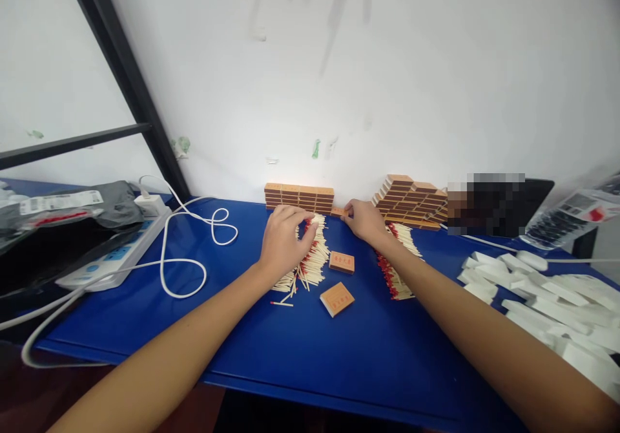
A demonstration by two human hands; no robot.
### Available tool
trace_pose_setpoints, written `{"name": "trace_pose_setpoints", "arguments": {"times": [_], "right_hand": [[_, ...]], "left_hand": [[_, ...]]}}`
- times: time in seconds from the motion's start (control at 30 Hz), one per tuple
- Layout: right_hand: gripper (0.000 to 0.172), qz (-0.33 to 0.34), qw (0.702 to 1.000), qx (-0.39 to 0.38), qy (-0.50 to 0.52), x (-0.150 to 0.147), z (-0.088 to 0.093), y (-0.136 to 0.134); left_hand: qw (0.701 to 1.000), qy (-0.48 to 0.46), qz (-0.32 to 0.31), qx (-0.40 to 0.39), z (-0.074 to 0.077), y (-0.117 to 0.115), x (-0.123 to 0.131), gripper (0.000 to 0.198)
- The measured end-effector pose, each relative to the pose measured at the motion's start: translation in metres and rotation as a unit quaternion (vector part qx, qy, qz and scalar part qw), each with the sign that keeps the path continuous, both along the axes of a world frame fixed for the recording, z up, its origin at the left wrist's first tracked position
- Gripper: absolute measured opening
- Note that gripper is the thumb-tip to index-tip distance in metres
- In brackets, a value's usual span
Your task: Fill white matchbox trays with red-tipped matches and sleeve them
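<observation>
My right hand (367,221) grips the end of a small orange matchbox (338,212) that lies at the back of the table, beside a neat stack of matchboxes (299,198). Over the left pile of red-tipped matches (314,262) hovers or rests my left hand (285,239), its thumb and fingers curved and apart. Part of that pile is hidden under the hand. A second heap of matches (397,265) lies partly behind my right forearm. Two loose matchboxes, one farther (341,262) and one nearer (338,300), lie between the piles.
Stepped rows of matchboxes (411,201) stand against the wall at right. White box trays (547,297) are heaped on the right, near a plastic bottle (557,220) and a dark screen (535,203). A power strip (113,252) and white cable (165,252) occupy the left.
</observation>
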State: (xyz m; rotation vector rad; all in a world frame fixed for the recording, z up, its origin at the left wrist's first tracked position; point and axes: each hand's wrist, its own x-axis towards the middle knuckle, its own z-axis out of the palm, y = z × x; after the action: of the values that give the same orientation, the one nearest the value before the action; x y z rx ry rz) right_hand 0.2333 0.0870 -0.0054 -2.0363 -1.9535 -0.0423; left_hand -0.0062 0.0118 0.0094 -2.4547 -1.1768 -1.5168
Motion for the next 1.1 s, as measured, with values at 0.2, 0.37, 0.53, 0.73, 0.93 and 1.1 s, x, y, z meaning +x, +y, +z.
{"name": "trace_pose_setpoints", "arguments": {"times": [0.2,0.37,0.53,0.73,0.93,1.1], "right_hand": [[0.029,-0.001,1.0,0.003,-0.008,-0.001,0.004,-0.003],[0.022,0.009,1.0,0.007,-0.014,-0.001,0.006,-0.009],[0.02,0.011,1.0,0.01,-0.018,-0.001,0.007,-0.011],[0.021,0.015,1.0,0.009,-0.021,0.0,0.006,-0.011],[0.02,0.015,1.0,0.011,-0.025,-0.001,0.006,-0.009],[0.022,0.015,0.999,0.014,-0.03,-0.001,0.005,-0.007]], "left_hand": [[1.0,-0.001,0.008,-0.008,0.0,0.001,0.0,0.009],[1.0,0.004,0.005,-0.016,-0.001,0.0,0.0,0.011],[1.0,0.006,0.005,-0.015,-0.001,0.001,0.0,0.011],[1.0,0.007,0.002,-0.011,-0.001,0.001,0.0,0.011],[1.0,0.013,0.002,-0.018,-0.003,0.001,0.0,0.011],[1.0,0.015,-0.001,-0.023,-0.003,0.001,0.001,0.011]]}}
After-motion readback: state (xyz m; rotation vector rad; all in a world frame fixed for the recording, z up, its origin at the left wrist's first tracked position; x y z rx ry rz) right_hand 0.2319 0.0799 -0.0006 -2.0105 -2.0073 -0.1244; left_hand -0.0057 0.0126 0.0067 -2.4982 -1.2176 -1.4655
